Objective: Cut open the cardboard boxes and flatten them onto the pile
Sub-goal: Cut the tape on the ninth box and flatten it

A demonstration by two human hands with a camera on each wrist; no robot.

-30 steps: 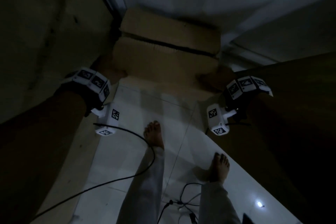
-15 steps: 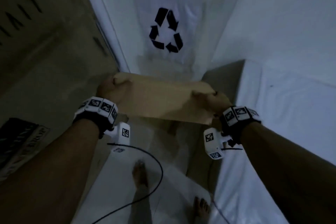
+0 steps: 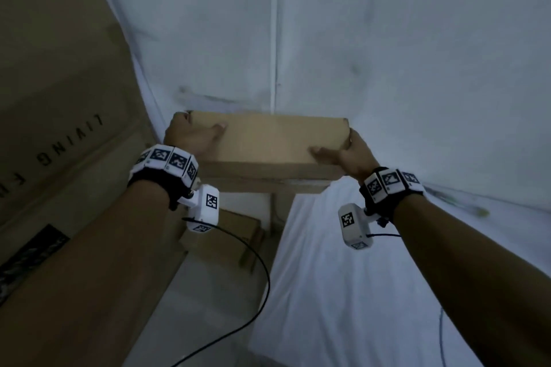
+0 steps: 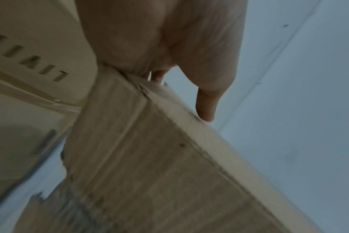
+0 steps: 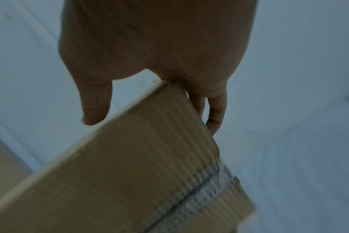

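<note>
Lifted box [image 3: 269,140] up off floor since before; long side runs hand to hand, left hand [image 3: 190,138] and right hand [image 3: 346,155] each gripping one end.

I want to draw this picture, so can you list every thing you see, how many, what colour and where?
held cardboard box: one, brown, lifted in the middle between both hands
big printed box: one, brown with dark letters, on the left
low cardboard pieces: number unclear, brown, down below the held box
white sheet: one, white, lower right
wall: white, behind everything
cable: one, black, hanging from the left wrist
wrist cameras: two, white
left hand: gripping the box's left end
right hand: gripping its right end
</note>
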